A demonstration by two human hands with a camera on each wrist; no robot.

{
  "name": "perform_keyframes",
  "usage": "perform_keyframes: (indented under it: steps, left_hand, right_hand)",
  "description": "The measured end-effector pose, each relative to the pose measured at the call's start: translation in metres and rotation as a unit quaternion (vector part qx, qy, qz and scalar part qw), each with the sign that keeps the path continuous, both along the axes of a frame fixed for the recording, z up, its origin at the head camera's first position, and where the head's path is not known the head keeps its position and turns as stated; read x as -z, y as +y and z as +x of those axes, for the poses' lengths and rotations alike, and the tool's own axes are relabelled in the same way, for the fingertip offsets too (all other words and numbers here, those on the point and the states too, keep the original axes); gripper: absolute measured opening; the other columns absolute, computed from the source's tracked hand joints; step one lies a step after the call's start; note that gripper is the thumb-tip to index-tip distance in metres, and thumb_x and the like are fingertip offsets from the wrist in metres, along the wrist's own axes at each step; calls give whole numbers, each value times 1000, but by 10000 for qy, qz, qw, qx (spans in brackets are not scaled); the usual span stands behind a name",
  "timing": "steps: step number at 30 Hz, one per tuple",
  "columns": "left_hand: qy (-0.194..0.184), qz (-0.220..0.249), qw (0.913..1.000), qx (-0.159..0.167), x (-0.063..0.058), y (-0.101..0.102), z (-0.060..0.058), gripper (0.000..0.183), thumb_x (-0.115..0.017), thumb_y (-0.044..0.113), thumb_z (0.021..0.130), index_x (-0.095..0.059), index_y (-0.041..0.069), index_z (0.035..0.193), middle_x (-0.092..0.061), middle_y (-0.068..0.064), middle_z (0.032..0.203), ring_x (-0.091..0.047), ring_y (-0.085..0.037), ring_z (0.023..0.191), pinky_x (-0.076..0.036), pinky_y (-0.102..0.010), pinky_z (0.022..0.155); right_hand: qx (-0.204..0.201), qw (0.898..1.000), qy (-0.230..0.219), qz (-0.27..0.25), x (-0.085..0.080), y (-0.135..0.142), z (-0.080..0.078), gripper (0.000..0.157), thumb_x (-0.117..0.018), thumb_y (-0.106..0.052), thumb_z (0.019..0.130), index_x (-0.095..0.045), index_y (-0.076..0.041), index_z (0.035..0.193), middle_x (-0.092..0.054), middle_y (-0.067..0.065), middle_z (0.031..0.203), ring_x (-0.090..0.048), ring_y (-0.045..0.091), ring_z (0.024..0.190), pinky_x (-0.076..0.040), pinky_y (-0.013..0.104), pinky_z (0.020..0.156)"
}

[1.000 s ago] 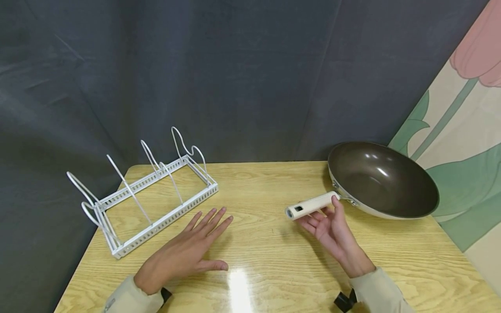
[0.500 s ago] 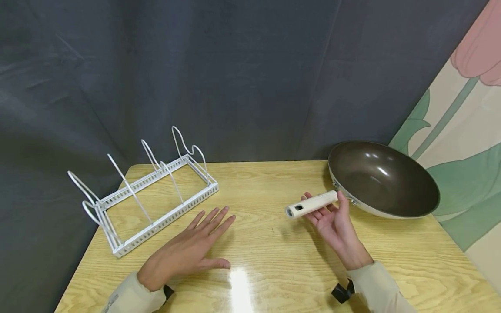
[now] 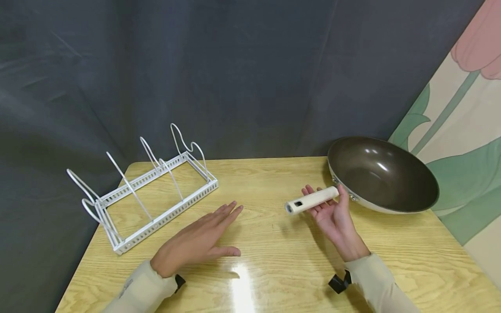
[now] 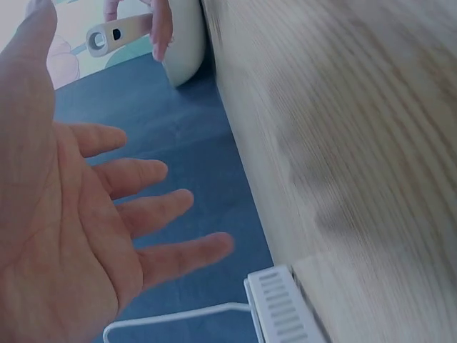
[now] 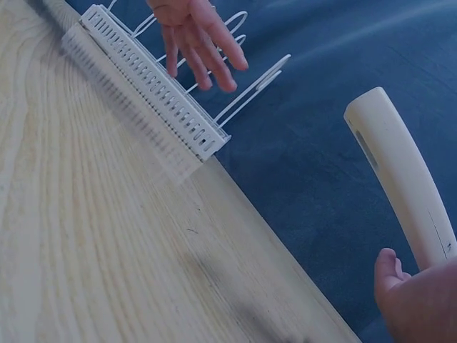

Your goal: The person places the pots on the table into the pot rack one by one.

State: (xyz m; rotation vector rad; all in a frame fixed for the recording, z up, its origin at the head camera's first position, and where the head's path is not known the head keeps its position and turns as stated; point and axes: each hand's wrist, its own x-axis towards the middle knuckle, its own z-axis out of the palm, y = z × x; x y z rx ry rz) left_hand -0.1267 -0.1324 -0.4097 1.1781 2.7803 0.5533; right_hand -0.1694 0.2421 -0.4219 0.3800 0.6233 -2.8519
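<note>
A wok (image 3: 383,174) with a dark brown inside and cream outside rests at the table's back right, its cream handle (image 3: 311,201) pointing left toward the middle. My right hand (image 3: 332,217) holds this handle near the pan end, thumb on the near side and fingers spread beneath and behind it. My left hand (image 3: 199,241) hovers above the table, palm down, fingers straight and thumb apart, holding nothing. In the left wrist view the left palm (image 4: 64,229) shows bare. Left of it stands a white wire rack (image 3: 168,219) with several upright loops.
The wood-grain table (image 3: 270,261) ends at a dark curtain (image 3: 250,87) behind. A flower-patterned panel (image 3: 465,174) slants along the right, close to the wok. The rack's loops rise near the table's left back edge.
My left hand has shifted slightly right and forward, its fingers closer together. My right hand has slid a little along the handle toward the wok. The wok and rack stay put.
</note>
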Motion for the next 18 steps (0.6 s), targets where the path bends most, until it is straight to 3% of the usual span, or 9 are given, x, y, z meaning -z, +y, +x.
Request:
perform_keyframes:
  steps: [5,9,18]
  left_hand:
    - [-253,108,9996,4,-1,11,-6,94,-46,73,97,-6,25,167,-12,2,170,-24,-23,151,-35,-42,117]
    - [-334,174,9993,87,-1,21,-12,92,-44,73,98,-8,23,167,-16,0,169,-31,-21,149,-36,-40,116]
    - [-538,605,9966,152,0,45,-22,89,-46,70,99,-19,16,165,-43,-9,157,-55,-24,132,-48,-39,106]
  right_hand:
    - [91,10000,26,-17,-1,2,-1,78,-47,-57,105,-4,-21,158,-37,13,150,-50,26,136,-38,36,114]
    - [135,9998,21,-151,-2,4,-2,78,-48,-58,104,-6,-21,157,-39,13,148,-49,27,137,-38,36,115]
    - [247,9991,-8,-330,0,7,-4,82,-57,-57,101,-9,-20,157,-42,14,147,-48,26,137,-37,35,115]
